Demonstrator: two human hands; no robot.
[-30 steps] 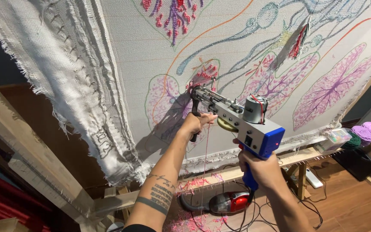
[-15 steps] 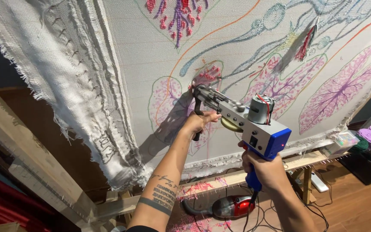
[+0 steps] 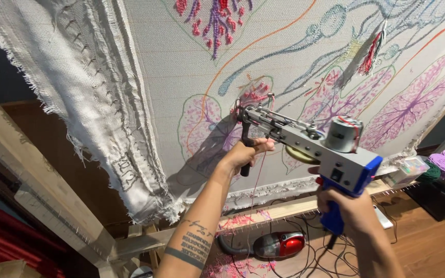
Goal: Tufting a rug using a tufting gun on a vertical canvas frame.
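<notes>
We're mid-tufting, by the look of it: our tufting gun [image 3: 305, 146] is pressed nose-first into the stretched backing cloth [image 3: 181, 62], at the pink leaf outline near the cloth's lower middle, above the frame's bottom rail [image 3: 284, 208]. Left hand [image 3: 243, 153] is closed tight around the black front grip; right hand [image 3: 354, 211] is clamped on the blue rear handle, fingers fully wrapped. Pink yarn [image 3: 253, 190] hangs below the gun. Next move likely calls for steady forward pressure and keeping the needle tracking inside the outline. A red handheld vacuum [image 3: 279, 244] lies on the floor beneath the rail.
</notes>
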